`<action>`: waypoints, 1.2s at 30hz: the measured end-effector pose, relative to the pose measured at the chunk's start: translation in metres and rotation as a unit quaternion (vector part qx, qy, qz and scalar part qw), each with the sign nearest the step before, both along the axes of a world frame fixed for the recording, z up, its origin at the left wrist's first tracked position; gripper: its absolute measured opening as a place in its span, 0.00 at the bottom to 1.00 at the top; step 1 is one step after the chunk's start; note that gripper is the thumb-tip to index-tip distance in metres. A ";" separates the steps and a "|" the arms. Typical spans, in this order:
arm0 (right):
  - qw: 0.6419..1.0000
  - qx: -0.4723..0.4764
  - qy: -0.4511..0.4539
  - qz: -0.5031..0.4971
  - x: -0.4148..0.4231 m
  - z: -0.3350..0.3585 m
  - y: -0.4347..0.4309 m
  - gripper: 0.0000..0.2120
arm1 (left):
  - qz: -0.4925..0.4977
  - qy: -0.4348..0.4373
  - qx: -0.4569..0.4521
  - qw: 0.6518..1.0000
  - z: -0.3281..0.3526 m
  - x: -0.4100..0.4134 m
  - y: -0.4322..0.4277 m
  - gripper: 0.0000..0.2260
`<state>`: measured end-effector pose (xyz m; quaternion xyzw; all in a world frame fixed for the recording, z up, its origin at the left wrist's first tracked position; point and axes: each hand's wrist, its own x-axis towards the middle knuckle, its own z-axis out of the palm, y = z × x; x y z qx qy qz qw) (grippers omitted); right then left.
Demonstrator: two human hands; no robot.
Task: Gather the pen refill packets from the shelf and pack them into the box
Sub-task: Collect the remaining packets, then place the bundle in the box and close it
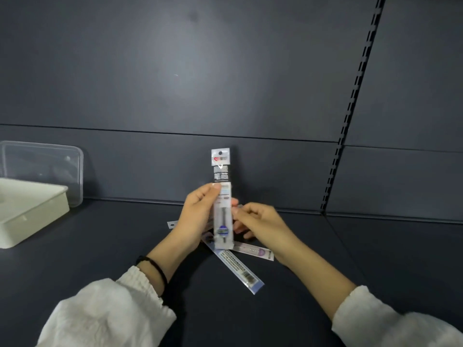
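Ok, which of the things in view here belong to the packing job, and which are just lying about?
Part of the job:
- upright packet, held in the left hand
- right hand, at that packet's edge
- loose packets lying on the shelf
- white box, far left

Just there:
- clear plastic lid standing behind the box
- slotted rail
- black wrist band

Shelf layout
A white plastic box sits left on the dark shelf; clear refill packets lie right of it.
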<state>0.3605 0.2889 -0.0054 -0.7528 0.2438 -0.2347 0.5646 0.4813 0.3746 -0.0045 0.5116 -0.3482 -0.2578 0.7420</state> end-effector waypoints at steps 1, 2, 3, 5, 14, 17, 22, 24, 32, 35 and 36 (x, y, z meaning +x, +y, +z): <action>1.000 -0.018 0.010 -0.022 0.003 -0.001 -0.003 0.09 | 0.027 0.024 -0.011 0.999 0.002 0.007 0.002 0.11; 0.998 -0.045 0.017 -0.046 0.005 -0.002 -0.006 0.10 | 0.060 0.033 -0.019 0.997 0.004 0.015 0.004 0.11; 0.994 -0.087 0.029 -0.064 0.006 -0.004 -0.010 0.09 | 0.105 0.013 -0.005 0.994 0.006 0.023 0.006 0.11; 0.978 -0.182 0.073 -0.066 0.006 -0.010 -0.015 0.08 | 0.204 -0.132 0.103 0.965 0.005 0.043 0.010 0.13; 0.897 -0.367 0.238 -0.065 0.007 -0.024 -0.015 0.17 | 0.069 -0.119 0.270 0.953 -0.011 0.035 0.006 0.13; 0.919 -0.316 0.225 -0.074 0.007 -0.023 -0.014 0.18 | 0.023 -0.057 0.239 0.969 -0.008 0.018 0.004 0.12; 0.948 -0.233 0.194 -0.102 0.008 -0.024 -0.020 0.20 | -0.036 0.054 0.212 0.975 -0.006 0.003 0.001 0.09; 0.970 -0.167 0.138 -0.106 0.009 -0.024 -0.021 0.19 | -0.047 0.076 0.207 0.974 -0.006 0.002 0.001 0.10; 0.990 -0.019 -0.002 -0.140 0.009 -0.020 -0.024 0.06 | -0.066 0.074 0.198 0.975 -0.007 0.002 0.001 0.11; 0.986 0.024 -0.017 -0.165 0.007 -0.019 -0.028 0.04 | -0.030 0.054 0.209 0.976 -0.007 0.003 0.001 0.12; 0.984 0.045 -0.029 -0.169 0.005 -0.017 -0.030 0.04 | -0.018 0.050 0.208 0.977 -0.007 0.003 0.001 0.11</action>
